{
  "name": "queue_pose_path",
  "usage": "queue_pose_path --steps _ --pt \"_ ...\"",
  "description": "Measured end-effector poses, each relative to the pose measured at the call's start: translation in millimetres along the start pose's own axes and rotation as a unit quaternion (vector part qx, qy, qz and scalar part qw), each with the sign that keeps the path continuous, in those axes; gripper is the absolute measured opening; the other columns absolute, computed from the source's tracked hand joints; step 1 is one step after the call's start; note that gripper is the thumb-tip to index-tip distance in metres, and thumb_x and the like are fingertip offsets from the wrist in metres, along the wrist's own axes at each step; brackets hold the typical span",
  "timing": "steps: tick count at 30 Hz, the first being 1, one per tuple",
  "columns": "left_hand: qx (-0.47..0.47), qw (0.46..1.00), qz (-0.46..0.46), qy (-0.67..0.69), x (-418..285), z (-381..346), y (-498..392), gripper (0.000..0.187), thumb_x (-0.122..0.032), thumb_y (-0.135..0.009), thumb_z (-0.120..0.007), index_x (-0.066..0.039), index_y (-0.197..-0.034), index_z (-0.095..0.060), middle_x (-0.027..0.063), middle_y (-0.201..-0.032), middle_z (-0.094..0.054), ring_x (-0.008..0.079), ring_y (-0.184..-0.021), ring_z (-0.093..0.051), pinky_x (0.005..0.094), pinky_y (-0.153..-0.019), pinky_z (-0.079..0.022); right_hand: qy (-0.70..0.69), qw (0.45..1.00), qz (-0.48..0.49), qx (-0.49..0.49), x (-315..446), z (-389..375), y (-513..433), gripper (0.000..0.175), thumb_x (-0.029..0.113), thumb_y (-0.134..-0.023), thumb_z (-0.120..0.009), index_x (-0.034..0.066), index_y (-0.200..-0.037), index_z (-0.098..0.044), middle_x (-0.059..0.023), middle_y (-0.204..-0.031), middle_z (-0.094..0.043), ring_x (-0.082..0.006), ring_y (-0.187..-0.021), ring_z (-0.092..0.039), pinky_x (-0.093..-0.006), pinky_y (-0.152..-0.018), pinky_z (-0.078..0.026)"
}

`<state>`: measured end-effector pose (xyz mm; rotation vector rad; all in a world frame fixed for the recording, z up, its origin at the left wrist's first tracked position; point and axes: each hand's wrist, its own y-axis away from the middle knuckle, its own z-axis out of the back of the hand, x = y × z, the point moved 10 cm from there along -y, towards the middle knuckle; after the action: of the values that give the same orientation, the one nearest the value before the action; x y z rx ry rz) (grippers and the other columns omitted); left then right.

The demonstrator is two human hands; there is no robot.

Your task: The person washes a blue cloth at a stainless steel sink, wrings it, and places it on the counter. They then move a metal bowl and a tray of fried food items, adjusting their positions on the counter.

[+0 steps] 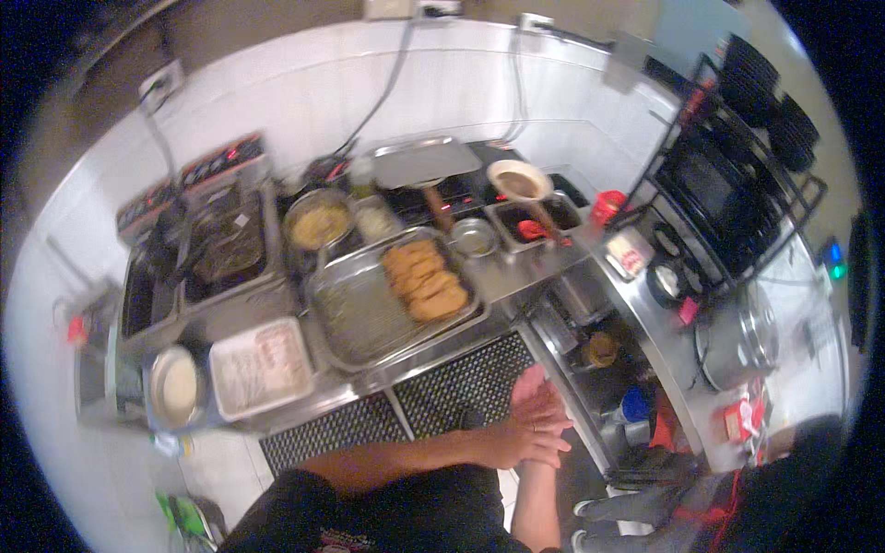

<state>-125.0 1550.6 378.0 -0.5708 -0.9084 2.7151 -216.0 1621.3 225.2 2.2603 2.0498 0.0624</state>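
Observation:
Both hands are together in front of my body, above the black perforated floor mat. My left hand (531, 435) lies across my right hand (536, 394), its fingers over the back and wrist; a pinkish area shows at the right hand's far end, and I cannot tell whether it holds a cloth. Beyond them, on the steel counter, a metal tray (352, 311) bears breaded fried pieces (423, 280) at its right side. A white tray (261, 368) with whitish powder stands left of it, beside a metal container of pale batter (177, 387).
Fryers (225, 249) stand at the back left. A pan of yellow food (319, 221), a bowl (518, 181) and a sauce container (532, 228) line the wall. A black rack (719, 186) and steel pot (736, 345) are at right. Another person's legs (636, 508) show at lower right.

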Motion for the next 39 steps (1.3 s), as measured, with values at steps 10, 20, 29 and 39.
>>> queue_pose_path --steps 10,20,29,39 --pt "-0.196 0.971 0.133 -0.028 -28 -17 132 0.035 -0.028 -0.081 -0.064 -0.007 -0.109 -0.067 0.01 -0.116 -0.066 0.0304 -0.108 -0.063 0.0404 -0.096 -0.049 0.24 0.95 -0.071 -0.188 -139 -41 143 0.064 0.055 -0.094 -0.044 -0.0015 -0.121 -0.056 -0.0147 -0.117 -0.064 -0.028 -0.106 -0.061 -0.0394 -0.098 -0.047" --pt "0.027 0.93 0.242 0.274 -87 -62 111 0.031 -0.028 -0.076 -0.068 -0.007 -0.088 -0.049 0.0148 -0.073 -0.063 0.0397 -0.07 -0.064 0.0492 -0.06 -0.048 0.841 0.422 -0.054 -0.334 -107 -49 255 0.079 0.062 -0.096 -0.043 -0.0128 -0.113 -0.059 -0.0255 -0.108 -0.066 -0.0285 -0.104 -0.063 -0.0391 -0.089 -0.048" --pt "-0.114 0.827 0.48 0.271 -7 -169 209 0.027 -0.013 -0.08 -0.067 -0.007 -0.106 -0.069 0.0119 -0.083 -0.071 0.0264 -0.077 -0.069 0.0396 -0.073 -0.055 0.878 0.414 -0.05 -0.235 -112 -43 362 0.062 0.018 -0.093 -0.062 0.0077 -0.149 -0.038 -0.0235 -0.143 -0.049 -0.0296 -0.135 -0.047 -0.0381 -0.11 -0.037" --pt "-0.715 0.343 0.447 0.414 101 13 408 0.053 -0.031 -0.103 -0.048 0.002 -0.14 -0.03 0.0235 -0.125 -0.055 0.0336 -0.11 -0.06 0.0413 -0.094 -0.054 0.796 0.396 -0.163 -0.428 -105 155 601 0.052 0.035 -0.092 -0.062 0.006 -0.135 -0.056 -0.0176 -0.118 -0.068 -0.0315 -0.114 -0.062 -0.0397 -0.098 -0.048"
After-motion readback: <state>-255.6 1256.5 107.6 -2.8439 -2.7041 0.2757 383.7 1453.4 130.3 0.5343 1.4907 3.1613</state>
